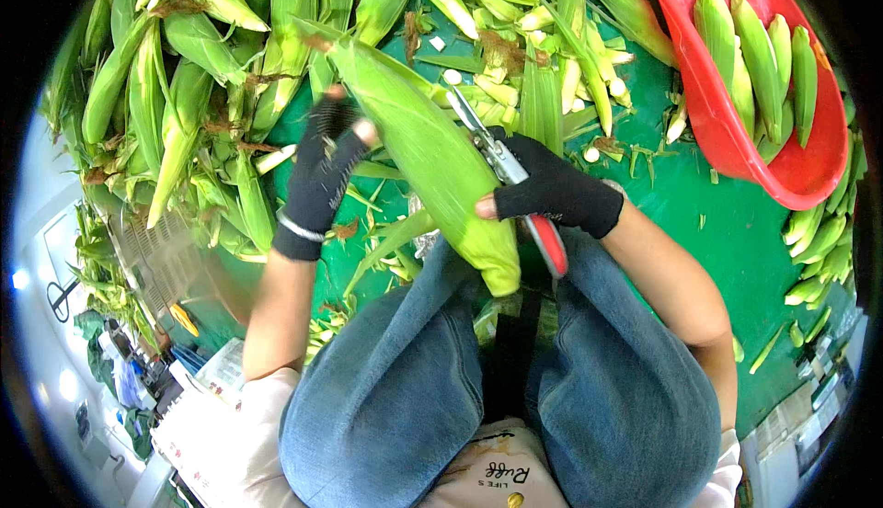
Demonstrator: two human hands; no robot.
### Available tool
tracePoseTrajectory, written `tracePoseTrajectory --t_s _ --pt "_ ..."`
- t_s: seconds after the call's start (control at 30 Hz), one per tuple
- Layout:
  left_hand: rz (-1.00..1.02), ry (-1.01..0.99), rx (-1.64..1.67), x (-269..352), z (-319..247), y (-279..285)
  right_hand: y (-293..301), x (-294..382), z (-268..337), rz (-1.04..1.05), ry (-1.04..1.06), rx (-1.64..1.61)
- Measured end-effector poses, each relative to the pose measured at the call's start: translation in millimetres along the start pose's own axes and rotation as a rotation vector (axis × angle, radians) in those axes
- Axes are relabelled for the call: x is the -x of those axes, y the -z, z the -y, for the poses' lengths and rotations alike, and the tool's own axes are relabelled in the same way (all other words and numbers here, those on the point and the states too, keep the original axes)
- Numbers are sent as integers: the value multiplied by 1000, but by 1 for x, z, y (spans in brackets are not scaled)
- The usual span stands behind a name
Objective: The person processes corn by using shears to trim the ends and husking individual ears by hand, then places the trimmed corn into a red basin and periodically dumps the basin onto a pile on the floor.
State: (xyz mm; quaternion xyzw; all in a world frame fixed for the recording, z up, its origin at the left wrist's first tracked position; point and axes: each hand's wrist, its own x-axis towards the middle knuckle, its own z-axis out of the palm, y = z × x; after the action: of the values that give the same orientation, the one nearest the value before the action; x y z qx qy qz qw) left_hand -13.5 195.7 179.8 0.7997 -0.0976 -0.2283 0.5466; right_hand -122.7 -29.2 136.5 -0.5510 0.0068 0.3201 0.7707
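A large ear of corn in its green husk point(428, 149) slants above my knees, its silk tip up and left and its stem end down. My right hand point(552, 191), in a black fingerless glove, grips pruning shears with red handles point(507, 160) and pinches the ear with its thumb. The shears' blades point up and left beside the husk. At the ear's left edge, my left hand point(328, 156), gloved the same way, has its thumb and fingers apart. Whether its thumb tip touches the husk, I cannot tell.
Unhusked corn point(186, 94) is heaped at the left. Cut stems and husk leaves point(524, 87) litter the green floor point(662, 239) ahead. A red plastic basin point(731, 156) at the upper right holds several trimmed ears point(759, 46). More ears point(824, 239) lie in a pile beyond it.
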Motion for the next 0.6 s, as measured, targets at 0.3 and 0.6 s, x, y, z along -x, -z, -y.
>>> tracePoseTrajectory --t_s 0.3,0.6 --pt "58 -72 -131 -48 -30 -51 16 21 29 -467 196 751" --pt "262 -290 -747 -36 -25 -53 26 26 46 -497 87 796"
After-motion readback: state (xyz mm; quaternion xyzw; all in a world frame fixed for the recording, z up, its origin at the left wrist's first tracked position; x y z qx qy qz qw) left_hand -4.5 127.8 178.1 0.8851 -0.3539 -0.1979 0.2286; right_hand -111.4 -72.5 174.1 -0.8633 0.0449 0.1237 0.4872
